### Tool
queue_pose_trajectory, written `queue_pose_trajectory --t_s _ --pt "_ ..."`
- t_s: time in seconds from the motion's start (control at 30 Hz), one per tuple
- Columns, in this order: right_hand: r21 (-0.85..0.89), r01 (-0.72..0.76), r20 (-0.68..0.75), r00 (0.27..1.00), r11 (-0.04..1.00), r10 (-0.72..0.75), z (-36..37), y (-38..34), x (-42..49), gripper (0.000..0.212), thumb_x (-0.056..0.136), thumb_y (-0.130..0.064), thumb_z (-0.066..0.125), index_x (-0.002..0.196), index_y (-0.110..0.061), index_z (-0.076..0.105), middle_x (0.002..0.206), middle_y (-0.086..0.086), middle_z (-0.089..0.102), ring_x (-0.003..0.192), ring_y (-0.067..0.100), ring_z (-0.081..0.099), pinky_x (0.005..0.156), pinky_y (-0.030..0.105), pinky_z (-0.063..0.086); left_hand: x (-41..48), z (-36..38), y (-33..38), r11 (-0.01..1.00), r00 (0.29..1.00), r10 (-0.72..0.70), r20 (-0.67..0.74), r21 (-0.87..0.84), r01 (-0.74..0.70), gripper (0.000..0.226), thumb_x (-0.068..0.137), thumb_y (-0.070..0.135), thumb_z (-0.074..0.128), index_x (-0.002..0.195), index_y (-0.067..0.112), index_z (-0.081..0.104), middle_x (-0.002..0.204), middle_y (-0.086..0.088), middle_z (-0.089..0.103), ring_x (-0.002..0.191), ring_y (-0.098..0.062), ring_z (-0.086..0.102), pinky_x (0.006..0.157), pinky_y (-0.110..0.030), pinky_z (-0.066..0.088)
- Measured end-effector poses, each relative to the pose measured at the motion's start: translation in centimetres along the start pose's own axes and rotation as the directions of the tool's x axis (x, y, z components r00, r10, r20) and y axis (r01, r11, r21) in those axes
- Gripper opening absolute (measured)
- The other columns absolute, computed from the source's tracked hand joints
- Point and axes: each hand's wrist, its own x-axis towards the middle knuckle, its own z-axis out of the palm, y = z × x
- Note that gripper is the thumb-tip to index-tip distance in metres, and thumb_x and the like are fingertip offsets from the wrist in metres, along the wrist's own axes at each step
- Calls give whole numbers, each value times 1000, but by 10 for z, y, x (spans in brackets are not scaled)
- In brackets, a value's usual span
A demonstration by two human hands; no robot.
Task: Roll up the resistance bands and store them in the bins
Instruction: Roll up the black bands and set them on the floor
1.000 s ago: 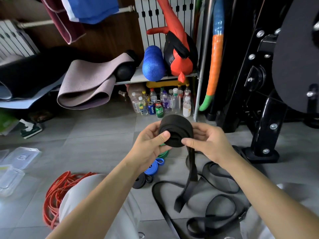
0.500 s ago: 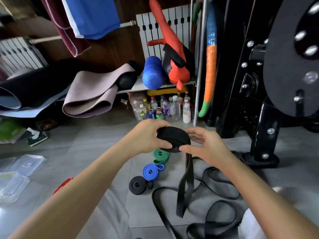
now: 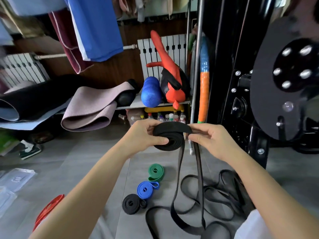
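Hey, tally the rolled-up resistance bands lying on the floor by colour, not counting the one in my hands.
Green roll: 1
Blue roll: 1
Black roll: 1
Total: 3
Left out: the half-rolled black band, held above the floor.

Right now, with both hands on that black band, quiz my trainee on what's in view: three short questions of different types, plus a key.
1. True or false: the left hand and right hand press the black band coil flat against the floor.
2. Three finished rolls lie in a row on the floor: green roll, blue roll, small black roll. Which is in the middle? A green, B blue, C black.
3. Fill in: the coil's unrolled tail hangs down to the ____.
Key: 1 false, both hands hold it in the air; 2 B; 3 floor.
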Motion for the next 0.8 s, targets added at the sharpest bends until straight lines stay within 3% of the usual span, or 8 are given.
queue_pose_trajectory --t_s 0.13,0.23,0.37,0.53,0.57,0.63,0.7,0.8 --pt "9 -57 62 997 998 56 6 -6 1 35 81 -3 67 113 -16 62 100 -11 67 90 -5 64 84 9 47 -4 -8 11 1000 1000 4 18 -4 -4 41 68 -6 76 98 20 66 86 5 74 84 -9 69 70 -18 53" --pt "120 -75 40 997 990 70 19 -7 -4 37 76 2 70 100 -25 60 95 -9 67 84 -5 65 80 11 50 -10 -7 14 996 1000 10 5 -86 -10 40 71 -7 74 96 23 65 84 8 73 82 -5 69 65 -17 53" --pt "198 -59 -15 998 978 63 28 -4 -10 39 73 5 71 101 -22 63 93 -11 69 85 -4 66 80 12 50 -19 -1 7 973 999 -29 -15 -231 25 38 74 -7 70 100 21 65 90 3 73 88 -13 69 76 -29 57" --pt "233 -74 -51 995 970 88 36 1 -17 38 74 5 72 99 -22 63 97 -2 71 89 5 68 83 15 51 -32 19 -13 908 987 -158 -11 -394 141 31 81 -4 65 104 16 62 101 -4 69 93 -18 67 82 -32 57" --pt "219 -76 -54 994 973 90 36 2 -18 37 73 5 73 99 -21 64 96 0 71 87 5 68 82 15 51 -33 21 -14 933 988 -157 -14 -330 143 32 81 -3 66 106 15 60 104 -5 67 96 -19 65 84 -32 56" --pt "170 -82 -37 995 982 90 37 4 -21 37 71 4 75 96 -21 64 90 -3 71 80 0 67 75 11 50 -33 19 -13 996 997 -73 -36 44 74 48 77 5 73 120 15 53 116 -3 61 104 -18 59 90 -31 51" --pt "113 -98 -2 995 989 99 40 4 -22 40 69 4 77 91 -26 63 86 -7 69 72 -4 66 69 9 50 -33 15 -10 861 996 81 20 502 -80 74 72 20 77 136 25 40 127 2 50 114 -13 48 95 -25 39" --pt "75 -136 40 990 988 133 47 6 -24 43 66 3 79 91 -27 61 87 -7 68 69 -3 65 70 12 52 -35 14 -1 671 966 153 206 696 -255 69 73 28 73 134 33 44 126 6 55 113 -11 49 95 -29 39"
